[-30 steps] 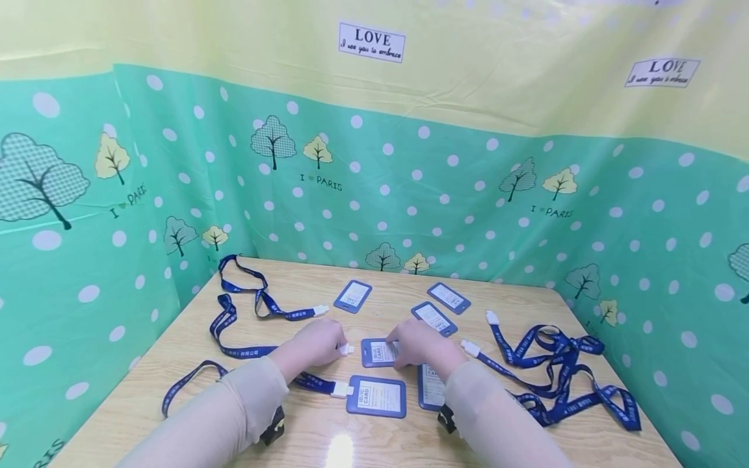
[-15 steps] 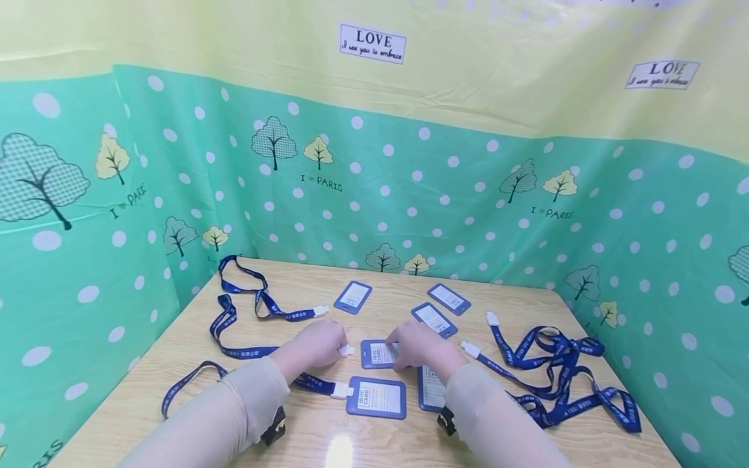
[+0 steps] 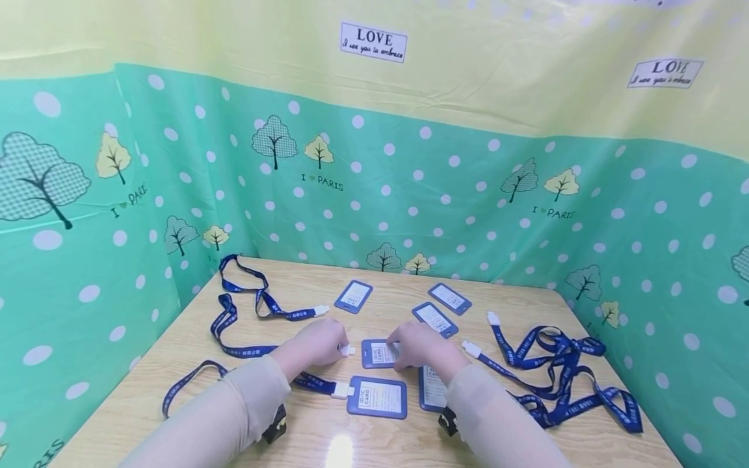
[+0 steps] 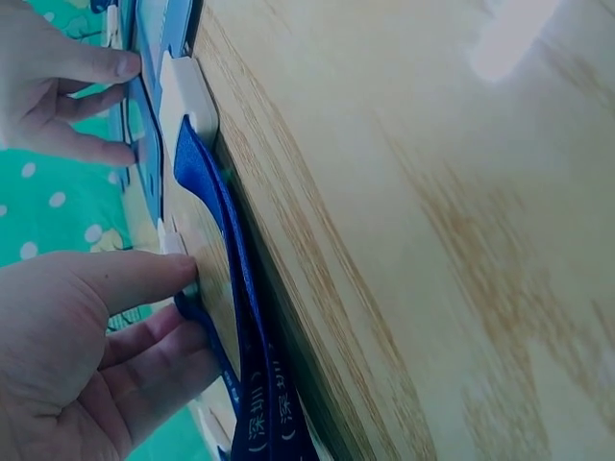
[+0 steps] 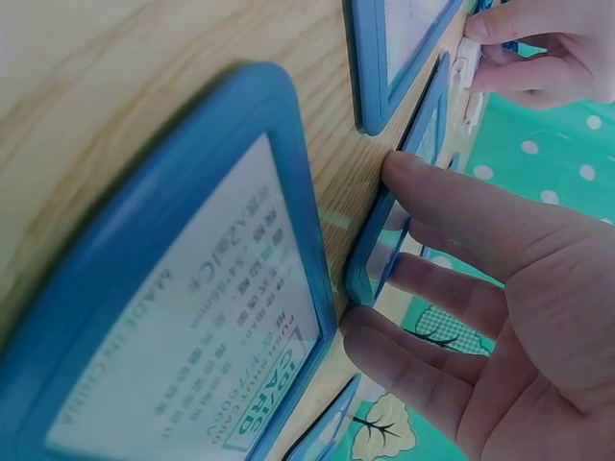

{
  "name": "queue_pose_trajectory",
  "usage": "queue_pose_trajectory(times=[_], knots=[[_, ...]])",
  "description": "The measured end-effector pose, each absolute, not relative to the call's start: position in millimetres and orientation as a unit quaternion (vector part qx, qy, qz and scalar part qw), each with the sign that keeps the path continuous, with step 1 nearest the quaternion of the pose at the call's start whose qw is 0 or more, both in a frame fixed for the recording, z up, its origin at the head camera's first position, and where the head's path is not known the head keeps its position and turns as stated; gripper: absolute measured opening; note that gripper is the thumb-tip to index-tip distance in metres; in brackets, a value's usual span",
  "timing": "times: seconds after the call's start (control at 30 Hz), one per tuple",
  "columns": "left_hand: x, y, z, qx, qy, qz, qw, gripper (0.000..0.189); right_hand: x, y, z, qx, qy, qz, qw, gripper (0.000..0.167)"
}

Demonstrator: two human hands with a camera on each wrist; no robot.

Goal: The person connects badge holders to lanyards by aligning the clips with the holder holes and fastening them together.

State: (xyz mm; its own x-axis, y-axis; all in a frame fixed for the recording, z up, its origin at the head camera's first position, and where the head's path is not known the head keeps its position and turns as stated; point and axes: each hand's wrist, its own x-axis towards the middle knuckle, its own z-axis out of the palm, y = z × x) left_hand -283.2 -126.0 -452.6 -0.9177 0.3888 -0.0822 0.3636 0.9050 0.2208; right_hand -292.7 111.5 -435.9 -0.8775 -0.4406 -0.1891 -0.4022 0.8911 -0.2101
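Observation:
My left hand (image 3: 316, 342) pinches the white plastic clip (image 3: 349, 351) of a dark blue lanyard between thumb and fingers, clearest in the left wrist view, where the clip (image 4: 172, 240) shows beside the thumb. Across a small gap, my right hand (image 3: 417, 344) grips a blue ID card holder (image 3: 377, 354) by its long edges. The holder's slotted end faces the clip, and the two are apart. In the right wrist view, thumb and fingers sit on opposite edges of that holder (image 5: 363, 269). Nearer me lies another card holder (image 3: 377, 398) joined to a lanyard clip (image 3: 341, 390).
A card holder (image 3: 432, 388) lies partly under my right forearm. Farther back are three more, including one card holder (image 3: 354, 296) at centre. Loose lanyards lie at left, such as a lanyard (image 3: 231, 351), and tangled lanyards (image 3: 562, 370) at right. A patterned curtain (image 3: 374, 195) encloses the wooden table (image 3: 316, 442).

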Motion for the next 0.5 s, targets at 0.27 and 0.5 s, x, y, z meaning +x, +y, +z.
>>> queue_pose_trajectory(times=[0.27, 0.5], knots=[[-284.3, -126.3, -450.9, 0.193, 0.974, 0.103, 0.066, 0.010, -290.3, 112.1, -434.7, -0.232, 0.961, -0.096, 0.118, 0.050], [-283.3, -126.9, -449.7, 0.202, 0.971, 0.107, 0.065, 0.011, -287.8, 110.0, -432.8, -0.244, 0.959, -0.088, 0.115, 0.050]])
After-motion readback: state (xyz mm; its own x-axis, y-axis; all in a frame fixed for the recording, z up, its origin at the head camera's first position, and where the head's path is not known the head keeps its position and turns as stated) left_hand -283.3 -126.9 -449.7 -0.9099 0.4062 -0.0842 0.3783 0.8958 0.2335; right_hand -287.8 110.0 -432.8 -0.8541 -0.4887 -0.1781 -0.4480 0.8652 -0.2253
